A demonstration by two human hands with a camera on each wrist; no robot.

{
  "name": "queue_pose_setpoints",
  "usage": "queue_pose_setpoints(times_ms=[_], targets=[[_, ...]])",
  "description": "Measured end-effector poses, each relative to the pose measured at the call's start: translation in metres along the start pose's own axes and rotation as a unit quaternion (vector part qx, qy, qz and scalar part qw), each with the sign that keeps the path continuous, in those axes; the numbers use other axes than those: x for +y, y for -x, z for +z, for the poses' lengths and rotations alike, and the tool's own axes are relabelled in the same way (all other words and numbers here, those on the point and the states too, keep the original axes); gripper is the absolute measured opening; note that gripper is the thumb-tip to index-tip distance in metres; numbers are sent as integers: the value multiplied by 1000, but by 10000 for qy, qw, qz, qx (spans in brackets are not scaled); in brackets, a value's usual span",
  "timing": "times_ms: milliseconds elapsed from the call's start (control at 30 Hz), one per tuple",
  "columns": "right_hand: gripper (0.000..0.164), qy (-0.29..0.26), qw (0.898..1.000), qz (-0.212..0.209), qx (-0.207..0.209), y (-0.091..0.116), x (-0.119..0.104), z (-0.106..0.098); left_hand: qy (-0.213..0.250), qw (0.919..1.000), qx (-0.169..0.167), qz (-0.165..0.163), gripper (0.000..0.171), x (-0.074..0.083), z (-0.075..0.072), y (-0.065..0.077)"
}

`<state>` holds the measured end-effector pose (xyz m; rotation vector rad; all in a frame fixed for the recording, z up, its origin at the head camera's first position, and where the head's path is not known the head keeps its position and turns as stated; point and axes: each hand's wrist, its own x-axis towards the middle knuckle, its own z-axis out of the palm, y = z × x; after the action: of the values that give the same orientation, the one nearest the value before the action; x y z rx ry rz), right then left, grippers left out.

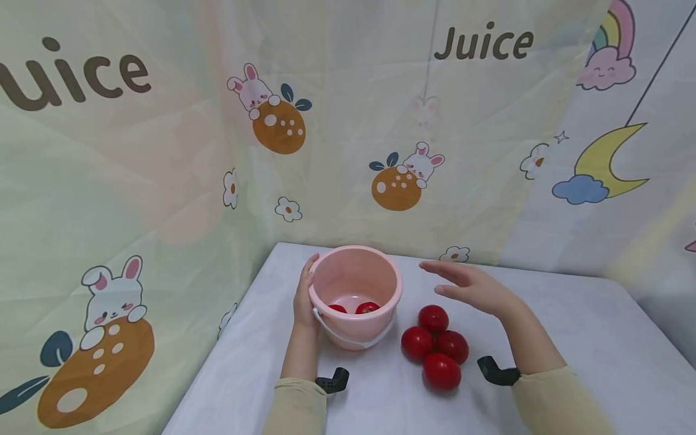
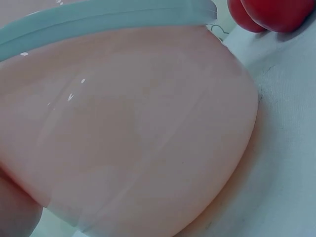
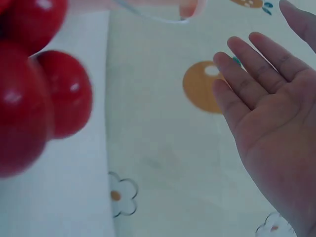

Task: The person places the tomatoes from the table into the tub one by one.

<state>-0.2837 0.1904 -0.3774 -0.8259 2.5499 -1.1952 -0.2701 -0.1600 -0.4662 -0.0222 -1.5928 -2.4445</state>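
Observation:
A pink bucket (image 1: 356, 326) with a white handle (image 1: 348, 339) stands upright on the table. Two tomatoes (image 1: 367, 307) show inside it, low down and partly hidden by the near wall. My left hand (image 1: 306, 300) rests along the bucket's outer left side, its fingers reaching up to the rim. In the left wrist view the bucket wall (image 2: 133, 128) fills most of the frame. Several red tomatoes (image 1: 441, 371) sit clustered on the table right of the bucket. Above and behind them my right hand (image 1: 478, 290) is raised, fingers extended and palm (image 3: 276, 133) bare, holding nothing.
A white cloth covers the table (image 1: 544, 326). Fabric walls printed with rabbits, oranges and flowers hang close behind the table (image 1: 337, 181) and along its left side. A black wrist camera (image 1: 497, 371) sits on the right wrist, another (image 1: 333, 381) on the left.

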Motion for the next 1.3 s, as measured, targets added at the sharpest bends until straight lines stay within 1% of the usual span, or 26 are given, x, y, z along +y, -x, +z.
queue_pose_setpoints(times_ms=[233, 367, 467, 567, 700, 800, 867, 967, 1033, 1167, 1300], targets=[[62, -287, 9987, 426, 4, 33, 39, 17, 5, 10000, 32, 47, 41, 0, 0, 1], [65, -414, 9972, 618, 68, 48, 57, 27, -59, 10000, 34, 54, 41, 0, 1, 0], [65, -512, 9960, 724, 144, 56, 66, 32, -91, 9999, 21, 76, 41, 0, 2, 0], [64, -578, 9949, 754, 330, 56, 75, 36, -78, 9999, 0, 123, 43, 0, 2, -1], [62, -724, 9931, 781, 502, 47, 86, 39, -90, 9999, 45, 105, 44, 0, 2, -1], [64, -812, 9918, 910, 385, 41, 94, 42, -97, 9999, 108, 33, 43, 0, 2, 0], [65, -870, 9899, 1077, 293, 38, 98, 45, -79, 9999, 100, -18, 42, -1, 1, 1], [68, -903, 9884, 1207, 188, 39, 102, 47, -54, 10000, 72, -18, 41, -1, 0, 1], [69, -926, 9876, 1255, 201, 40, 103, 47, -40, 10000, 50, 9, 41, -1, 1, 1], [73, -911, 9893, 1126, 165, 46, 105, 46, 30, 10000, 58, 45, 41, 0, 2, 0], [80, -1070, 9882, 1091, -53, 53, 109, 48, 35, 10000, 74, -3, 40, 1, 2, -1]])
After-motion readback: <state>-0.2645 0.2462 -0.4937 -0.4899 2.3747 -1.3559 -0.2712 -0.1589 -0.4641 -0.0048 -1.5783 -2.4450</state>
